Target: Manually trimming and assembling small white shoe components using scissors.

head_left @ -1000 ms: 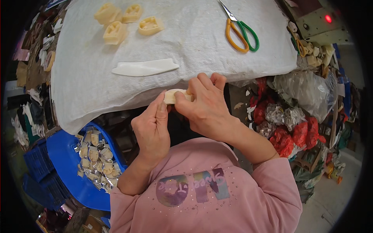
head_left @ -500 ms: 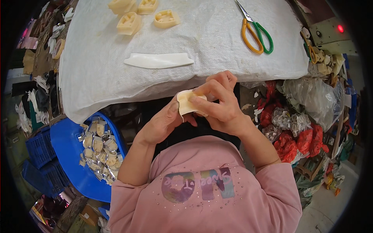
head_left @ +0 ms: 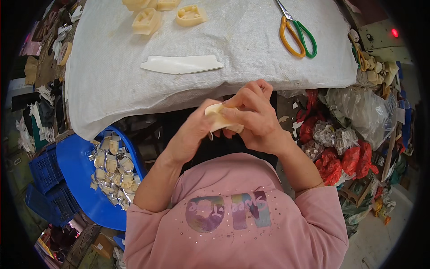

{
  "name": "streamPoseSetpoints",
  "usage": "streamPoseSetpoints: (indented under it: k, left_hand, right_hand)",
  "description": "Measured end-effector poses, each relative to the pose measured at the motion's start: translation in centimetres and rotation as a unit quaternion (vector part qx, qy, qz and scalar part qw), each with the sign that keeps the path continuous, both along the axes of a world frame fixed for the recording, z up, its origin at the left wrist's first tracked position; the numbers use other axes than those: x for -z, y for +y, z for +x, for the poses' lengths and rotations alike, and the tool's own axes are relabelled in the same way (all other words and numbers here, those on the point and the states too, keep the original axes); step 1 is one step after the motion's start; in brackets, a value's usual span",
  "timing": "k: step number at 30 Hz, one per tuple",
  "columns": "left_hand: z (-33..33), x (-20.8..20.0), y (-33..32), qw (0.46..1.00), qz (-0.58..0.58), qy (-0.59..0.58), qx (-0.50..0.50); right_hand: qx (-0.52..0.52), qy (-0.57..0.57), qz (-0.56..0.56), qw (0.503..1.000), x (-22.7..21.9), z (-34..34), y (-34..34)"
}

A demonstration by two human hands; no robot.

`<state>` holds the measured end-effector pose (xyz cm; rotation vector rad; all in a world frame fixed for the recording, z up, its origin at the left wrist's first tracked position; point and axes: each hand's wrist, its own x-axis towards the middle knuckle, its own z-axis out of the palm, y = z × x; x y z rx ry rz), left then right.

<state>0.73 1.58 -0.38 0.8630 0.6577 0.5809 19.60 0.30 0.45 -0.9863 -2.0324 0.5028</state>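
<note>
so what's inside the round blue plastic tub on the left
The round blue plastic tub holds a heap of small cream-coloured pieces with metal clips along its right side. Its near edge is covered by the pink sleeve.

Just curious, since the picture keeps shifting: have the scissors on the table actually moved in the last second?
Cannot tell of any real move. The scissors keep their spot near the white cloth's far right corner; only the view shifted.
</note>
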Motion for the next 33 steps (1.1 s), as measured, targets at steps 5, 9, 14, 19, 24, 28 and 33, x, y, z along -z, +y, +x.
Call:
streamPoseSetpoints:
  k: [5,9,14,19,24,28,33]
  left_hand:
    - [-0.3,0.2,-0.6,0.94,0.236,0.103,-0.223]
    - [0.1,0.5,-1.8,0.907,0.335,0.038,-0.254]
    - [0.4,0.4,-1.1,0.888,0.352,0.076,-0.285]
    - [0.3,-0.6,-1.1,0.856,0.414,0.188,-0.247]
    - [0.9,-0.9,-1.0,0.791,0.51,0.228,-0.251]
    - [0.9,-0.7,-0.6,0.746,0.578,0.234,-0.236]
    - [0.3,0.4,-0.6,0.802,0.533,0.142,-0.231]
  right_hand:
    - [0.04,0.008,0.023,0.999,0.2,0.5,0.2]
    - [0.04,0.009,0.017,0.999,0.1,0.4,0.1]
    - [0.017,0.022,-0.018,0.999,-0.2,0.1,-0.5]
    - [0.012,0.013,-0.04,0.999,-0.1,0.2,-0.7]
    - [-0.001,0.002,-0.068,0.998,-0.3,0.3,-0.9]
    - [-0.007,-0.018,-0.075,0.997,-0.4,0.3,-1.1]
    - [-0.038,-0.028,-0.08,0.996,-1.0,0.2,-1.0]
